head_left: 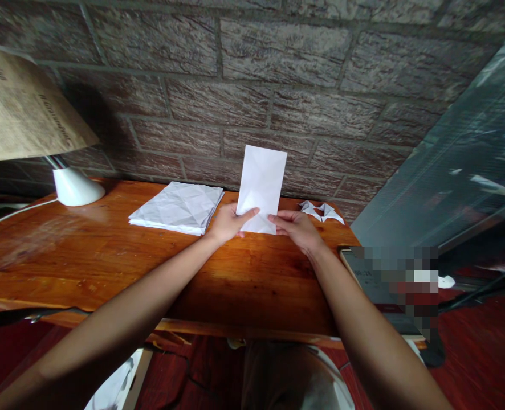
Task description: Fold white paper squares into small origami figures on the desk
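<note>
Between left hand [228, 224] and right hand [300, 229], white paper [263, 179], pinched low by both.

Left hand [225, 224] partly hidden behind paper [263, 179]; lampshade [25, 108] cut by left edge; device [374, 282] pixelated.

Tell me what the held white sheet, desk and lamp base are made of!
Held white sheet: matte paper, probably, with crisp edges. Desk: wood, likely varnished; grain and shine show. Lamp base: smooth, glossy white, maybe plastic or painted metal; can't tell which.
</note>
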The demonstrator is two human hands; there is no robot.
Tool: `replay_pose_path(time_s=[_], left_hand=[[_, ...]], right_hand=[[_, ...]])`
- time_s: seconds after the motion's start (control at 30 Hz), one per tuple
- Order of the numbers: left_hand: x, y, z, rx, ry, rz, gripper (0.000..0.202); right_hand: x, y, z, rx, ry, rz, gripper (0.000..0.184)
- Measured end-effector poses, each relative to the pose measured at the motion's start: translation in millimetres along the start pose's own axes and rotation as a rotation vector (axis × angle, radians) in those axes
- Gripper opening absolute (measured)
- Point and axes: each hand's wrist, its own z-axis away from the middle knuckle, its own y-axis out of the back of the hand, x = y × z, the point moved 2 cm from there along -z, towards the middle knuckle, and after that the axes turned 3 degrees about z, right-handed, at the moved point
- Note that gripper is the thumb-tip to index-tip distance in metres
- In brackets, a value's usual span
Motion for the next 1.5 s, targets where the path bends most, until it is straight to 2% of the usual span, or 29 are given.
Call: replay_pose_path(time_s=[0.2, 0.4, 0.67, 0.83, 1.07, 1.5], left_hand=[[-1, -0.7, -3, -0.162, -0.061, 0.077, 0.055], [0, 1.5, -6, -0.062, -0.166, 0.052, 0.054], [0, 0.8, -5, -0.034, -0.155, 0.063, 0.054], [-1, 0.8, -5, -0.04, -0.078, 0.102, 0.052], [-6, 4.8, -8, -0.18, 0.094, 0.286, 0.05], [2, 3.0, -6, -0.087, 0.077, 0.18, 0.047]], right_hand=[[3, 8, -3, 0.079, 0.017, -0.042, 0.035], [-1, 2, 1, -0.051, -0.067, -0.048, 0.032], [-7, -2, 3, 0.04, -0.162, -0.07, 0.007], [-9, -2, 4, 0.061, -0.19, -0.075, 0.003], [-9, 3, 4, 0.114, -0.187, -0.092, 0.003], [-11, 2, 4, 0.122, -0.189, -0.007, 0.009]])
